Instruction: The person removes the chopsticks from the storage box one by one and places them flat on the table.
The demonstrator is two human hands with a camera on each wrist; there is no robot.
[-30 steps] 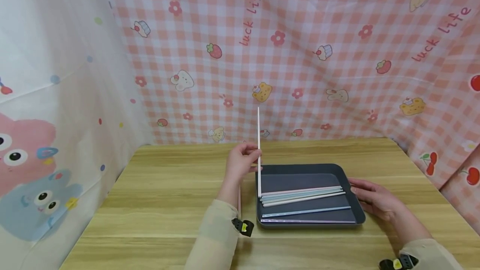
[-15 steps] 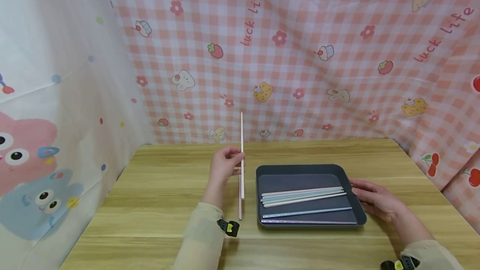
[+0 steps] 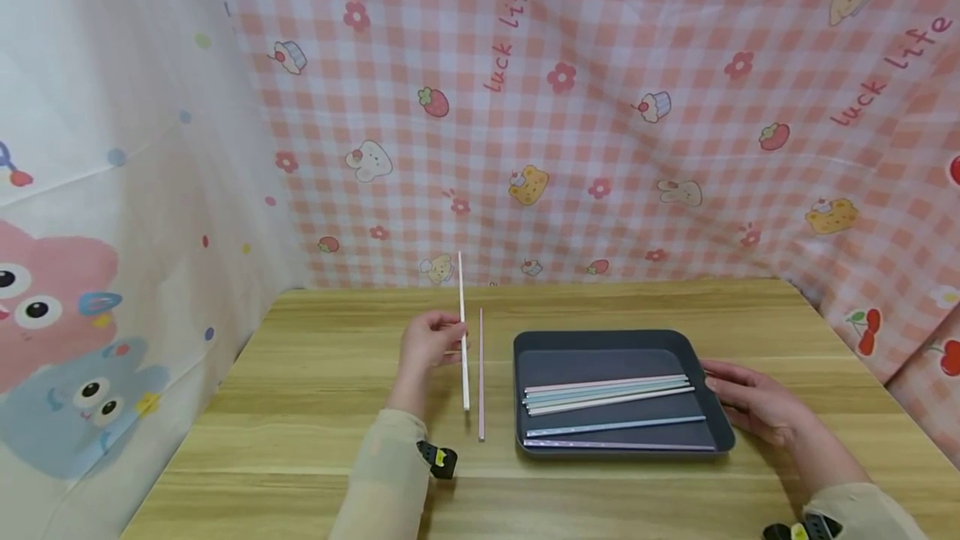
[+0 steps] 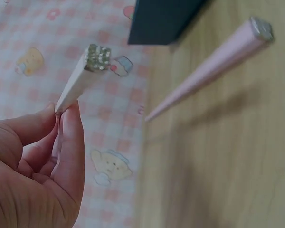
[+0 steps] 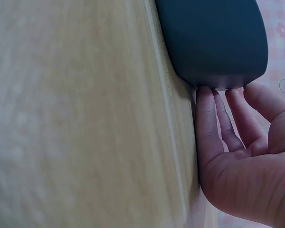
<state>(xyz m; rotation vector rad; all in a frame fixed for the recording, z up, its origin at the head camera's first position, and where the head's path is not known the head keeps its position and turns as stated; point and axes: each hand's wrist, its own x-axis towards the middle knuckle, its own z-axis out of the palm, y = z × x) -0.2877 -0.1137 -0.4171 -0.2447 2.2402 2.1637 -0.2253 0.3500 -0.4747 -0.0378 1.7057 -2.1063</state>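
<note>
My left hand [image 3: 431, 347] pinches a white chopstick [image 3: 463, 357] between thumb and fingers, raised at a slant over the table. Its glittery square end [image 4: 98, 58] points towards the left wrist camera. Just right of it a pink chopstick [image 3: 482, 390] lies lengthwise on the table. A dark grey tray [image 3: 592, 340] holds several chopsticks: a close bunch in pink, light blue and white [image 3: 611, 401], then a blue one [image 3: 615, 427] and a purple one [image 3: 622, 445] nearer the front. My right hand [image 3: 761, 401] rests its fingertips against the tray's right outer wall [image 5: 218, 47], thumb at the rim.
The wooden table [image 3: 322, 407] reaches back to a pink checked curtain [image 3: 390, 123]. A white printed curtain [image 3: 150, 148] hangs along the left side. Black camera straps [image 3: 438, 460] sit on both wrists.
My left hand has moved left from the tray's left edge with the white chopstick, past the pink one, and slightly lower. The right hand and tray have stayed in place.
</note>
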